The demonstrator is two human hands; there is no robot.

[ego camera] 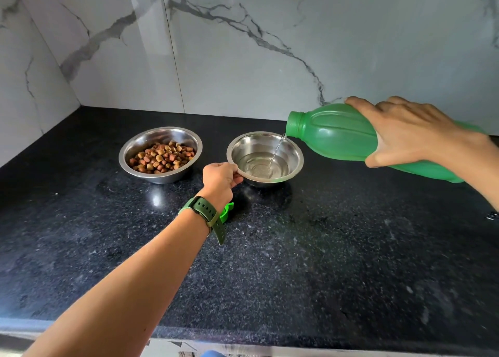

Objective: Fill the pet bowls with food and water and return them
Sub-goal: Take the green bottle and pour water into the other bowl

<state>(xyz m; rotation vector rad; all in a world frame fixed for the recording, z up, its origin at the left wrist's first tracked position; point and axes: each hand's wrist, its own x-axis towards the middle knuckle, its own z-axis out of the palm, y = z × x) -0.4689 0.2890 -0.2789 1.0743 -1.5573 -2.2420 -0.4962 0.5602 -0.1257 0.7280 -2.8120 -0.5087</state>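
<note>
I see my right hand (413, 138) wrapped around the body of a green bottle (337, 138), its fingers (361, 107) closed over the top and the thumb underneath. The bottle is tipped nearly level, its open neck pointing left just above the far right rim of the water bowl (293, 151). A thin stream of water (276, 151) runs from the neck down into that bowl, which already holds a shallow pool at the bottom.

My left hand (220, 179) reaches forward and pinches the near left rim of the water bowl, fingers closed on the steel edge. A green watch (204, 211) sits on that wrist. Just beyond the wrist, partly hidden by it, a small green cap (226, 213) lies on the table (324, 262).

The food bowl (127, 154) stands to the left of the water bowl, near it but apart, with brown and tan kibble (162, 158) in its base. Both bowls rest on the black speckled table, toward the marbled wall (243, 46) behind.
</note>
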